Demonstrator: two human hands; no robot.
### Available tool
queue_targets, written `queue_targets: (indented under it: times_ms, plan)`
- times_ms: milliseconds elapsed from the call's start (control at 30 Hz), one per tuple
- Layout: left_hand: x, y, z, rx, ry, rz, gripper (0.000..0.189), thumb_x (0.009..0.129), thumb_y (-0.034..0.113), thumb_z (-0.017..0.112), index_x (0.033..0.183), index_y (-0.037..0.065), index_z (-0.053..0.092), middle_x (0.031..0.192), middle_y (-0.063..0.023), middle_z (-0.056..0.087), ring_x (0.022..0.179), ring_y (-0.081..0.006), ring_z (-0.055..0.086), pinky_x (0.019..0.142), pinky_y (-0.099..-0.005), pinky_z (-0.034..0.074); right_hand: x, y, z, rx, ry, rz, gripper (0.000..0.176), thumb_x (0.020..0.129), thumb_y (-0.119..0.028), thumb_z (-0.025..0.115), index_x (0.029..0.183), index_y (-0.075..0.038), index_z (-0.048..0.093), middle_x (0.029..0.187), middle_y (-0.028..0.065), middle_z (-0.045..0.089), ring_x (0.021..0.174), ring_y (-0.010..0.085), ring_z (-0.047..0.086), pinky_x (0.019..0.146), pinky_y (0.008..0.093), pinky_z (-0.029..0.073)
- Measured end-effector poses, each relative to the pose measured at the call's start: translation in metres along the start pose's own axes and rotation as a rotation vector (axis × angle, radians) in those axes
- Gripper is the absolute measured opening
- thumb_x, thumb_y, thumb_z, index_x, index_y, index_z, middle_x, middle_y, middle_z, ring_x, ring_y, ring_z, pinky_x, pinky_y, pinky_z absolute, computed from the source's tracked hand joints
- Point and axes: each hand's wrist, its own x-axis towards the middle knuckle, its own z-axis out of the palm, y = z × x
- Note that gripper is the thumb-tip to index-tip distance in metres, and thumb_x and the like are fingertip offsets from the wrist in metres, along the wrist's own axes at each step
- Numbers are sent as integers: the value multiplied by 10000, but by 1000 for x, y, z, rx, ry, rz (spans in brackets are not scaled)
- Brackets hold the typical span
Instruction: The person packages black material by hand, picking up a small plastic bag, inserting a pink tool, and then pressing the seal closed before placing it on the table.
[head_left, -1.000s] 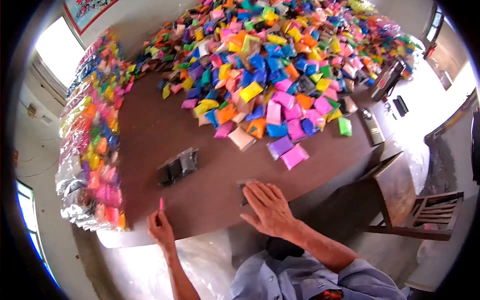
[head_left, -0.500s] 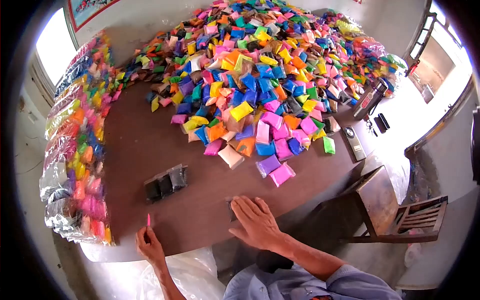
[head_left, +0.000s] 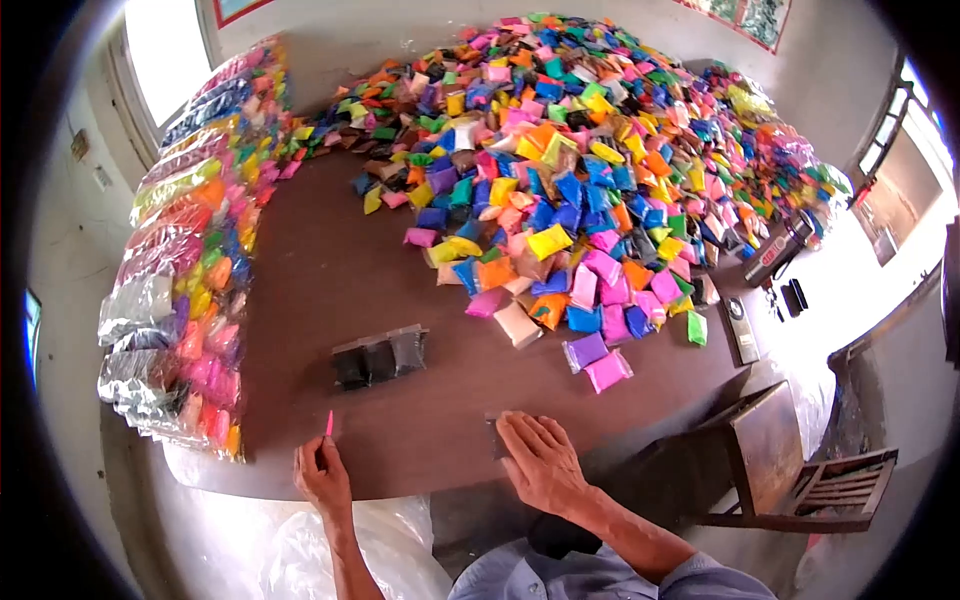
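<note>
My left hand, near the table's front edge, pinches a thin, pointed pink stick-like tool with its tip upward. My right hand lies palm down with its fingers stretched over a small dark packet. Only the left end of that packet shows; the rest is under the fingers. Between and beyond the hands lies a strip of joined clear packets with black and dark grey contents, untouched by either hand. A purple packet and a pink packet rest beyond my right hand.
A large heap of colourful packets covers the back of the brown table. Bagged packets line its left side. At right are a flask, a grey device and a wooden chair.
The head view has shifted, so the table's contents sit further right. My right thumb, spread out before, is now drawn in. The left hand keeps its pinch on the pink tool.
</note>
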Motion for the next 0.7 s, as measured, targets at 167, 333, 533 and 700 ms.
queue_targets:
  times_ms: [167, 333, 533, 700]
  plan:
    - [1, -1, -1, -2, 1, -57, 51, 946, 57, 731, 937, 32, 688, 861, -121, 680, 746, -300, 651, 663, -403, 518, 33, -23, 24, 28, -12, -124, 491, 947, -228, 721, 1390, -47, 615, 1482, 120, 568, 1370, 283, 546, 1149, 482, 411]
    - [2, 3, -3, -17, 20, -48, 60, 936, 52, 743, 945, 33, 687, 856, -122, 676, 739, -306, 650, 657, -400, 516, 74, -55, 54, 97, 16, -204, 483, 928, -212, 750, 1359, -33, 627, 1445, 117, 590, 1341, 285, 566, 1142, 464, 418]
    - [0, -4, -2, 4, 30, -33, 72, 926, 42, 755, 963, 34, 694, 836, -126, 667, 719, -300, 649, 649, -392, 517, 110, -75, 75, 180, 40, -248, 462, 883, -185, 758, 1307, -36, 655, 1380, 120, 629, 1265, 307, 612, 1088, 456, 466]
    - [4, 4, -7, -43, 22, -47, 76, 918, 11, 753, 968, 17, 696, 817, -129, 667, 660, -258, 653, 610, -354, 513, 123, -83, 91, 164, 33, -244, 476, 902, -200, 766, 1330, -26, 654, 1377, 129, 645, 1265, 299, 619, 1114, 461, 451]
